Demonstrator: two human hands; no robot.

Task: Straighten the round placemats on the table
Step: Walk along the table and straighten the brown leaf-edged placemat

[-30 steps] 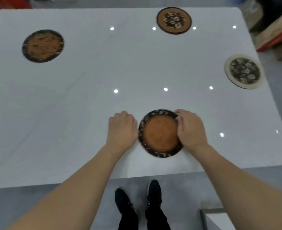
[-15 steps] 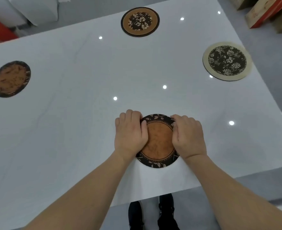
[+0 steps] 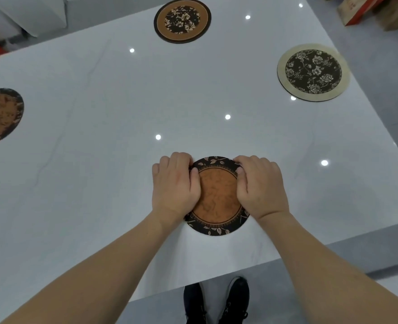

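Left hand (image 3: 175,183): fingers curled down over the left rim of the near placemat (image 3: 218,197), thumb lying across the dark leaf border onto the orange centre. Fingertips tucked under or against the far-left edge; cannot tell which. Right hand (image 3: 260,185): mirror posture, fingers bent over the right rim, thumb side on the border, knuckles raised. Both hands grip the mat from opposite sides; about the middle third of the disc shows between them.

Near placemat lies flat on the white table (image 3: 99,160), close to the near edge, directly in front of the person. Its near arc, with leaf pattern, is uncovered.

Against 0.5 s ago: hands sit in much the same grip. Against 1.0 s ago: the left hand was then on the bare table just beside the mat, not on it; it now overlaps the rim. The view has also swung, so the table reads tilted, right corner nearer.

Other mats, well apart from the hands: brown-ringed floral placemat (image 3: 182,20) at the far edge; cream-ringed floral placemat (image 3: 313,72) far right near the table's right side; blurred orange placemat (image 3: 0,115) at the left, cut by the frame.

Below the table edge: black shoes (image 3: 216,300) on grey floor. Wooden boxes (image 3: 366,10) at top right.
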